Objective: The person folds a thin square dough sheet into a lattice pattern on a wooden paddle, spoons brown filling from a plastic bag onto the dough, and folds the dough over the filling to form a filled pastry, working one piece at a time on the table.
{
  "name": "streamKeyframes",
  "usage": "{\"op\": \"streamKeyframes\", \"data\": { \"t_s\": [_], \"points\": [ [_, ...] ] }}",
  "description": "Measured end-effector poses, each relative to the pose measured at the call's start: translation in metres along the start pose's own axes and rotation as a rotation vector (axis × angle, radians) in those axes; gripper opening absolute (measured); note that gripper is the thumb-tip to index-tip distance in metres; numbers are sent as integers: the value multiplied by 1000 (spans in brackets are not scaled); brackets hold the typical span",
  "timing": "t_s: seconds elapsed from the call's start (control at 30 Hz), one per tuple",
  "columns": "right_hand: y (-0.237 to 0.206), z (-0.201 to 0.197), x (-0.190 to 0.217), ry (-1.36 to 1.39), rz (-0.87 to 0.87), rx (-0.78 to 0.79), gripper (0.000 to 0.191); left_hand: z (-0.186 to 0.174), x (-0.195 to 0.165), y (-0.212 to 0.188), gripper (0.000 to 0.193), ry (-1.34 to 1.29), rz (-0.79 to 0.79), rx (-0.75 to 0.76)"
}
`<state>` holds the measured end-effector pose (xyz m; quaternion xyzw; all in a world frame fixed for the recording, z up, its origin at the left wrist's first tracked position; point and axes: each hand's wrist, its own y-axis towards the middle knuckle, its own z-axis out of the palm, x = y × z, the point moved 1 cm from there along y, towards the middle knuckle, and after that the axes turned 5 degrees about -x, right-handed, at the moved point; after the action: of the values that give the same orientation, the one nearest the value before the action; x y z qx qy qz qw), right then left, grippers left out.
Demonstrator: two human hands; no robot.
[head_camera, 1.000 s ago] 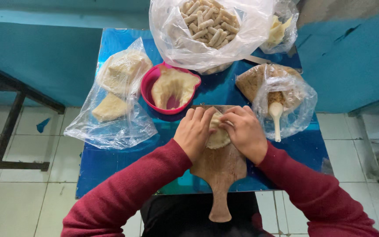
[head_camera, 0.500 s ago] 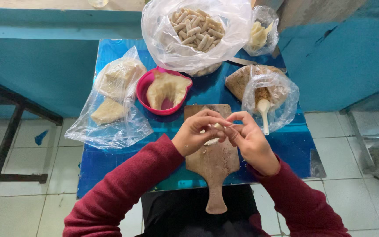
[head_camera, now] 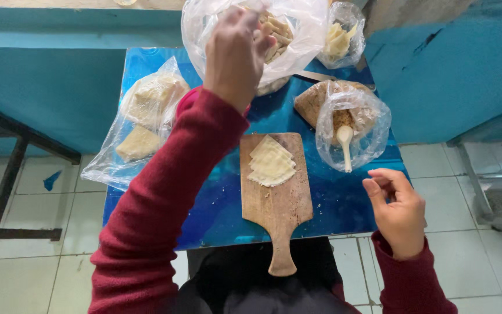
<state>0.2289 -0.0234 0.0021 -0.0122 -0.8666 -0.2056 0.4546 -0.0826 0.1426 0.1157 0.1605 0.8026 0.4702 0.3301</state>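
Here, the left hand (head_camera: 236,52) is raised over the large clear bag (head_camera: 297,35) at the far edge of the blue surface (head_camera: 332,203), fingers bunched downward at the bag's open mouth among the pale rolled sticks (head_camera: 274,38) inside. Its back faces the camera, so I cannot tell whether it grips a stick or only touches the plastic.

The right hand (head_camera: 399,209) hangs just off the surface's near right corner, fingers loosely curled, palm half open, holding nothing and touching nothing.

Between the arms lies a wooden board (head_camera: 277,203), handle toward the person, probably so it can be steadied from the seat. On its upper half rest thin pale dough sheets (head_camera: 271,161), overlapped in a fan (edges exposed, likely easier to lift singly).

Right of the board sits an open bag of brown filling (head_camera: 344,113) with a light spoon (head_camera: 345,145) standing in it, handle hanging toward the person. On the left, a flattened bag holding more pale sheets (head_camera: 146,110). A small bag of yellowish pieces (head_camera: 338,38) sits far right. Supplies ring the board, all near it.
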Motion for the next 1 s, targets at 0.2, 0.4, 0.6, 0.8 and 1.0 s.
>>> {"op": "streamKeyframes", "data": {
  "t_s": [0.2,0.4,0.6,0.8,1.0],
  "points": [
    [15,11,17,-298,-388,1,34,20,-10,-40,72,92,95,80],
    [51,12,18,-626,-759,175,39,-2,-37,-121,40,58,123,326],
    [71,22,3,-842,-877,358,25,-19,-31,-151,35,65,127,363],
    [84,8,2,-346,-757,329,28,-30,-27,-152,29,26,44,390],
    [97,4,-4,-190,-322,194,21,-29,-27,-155,26,25,1,420]
  ]
}}
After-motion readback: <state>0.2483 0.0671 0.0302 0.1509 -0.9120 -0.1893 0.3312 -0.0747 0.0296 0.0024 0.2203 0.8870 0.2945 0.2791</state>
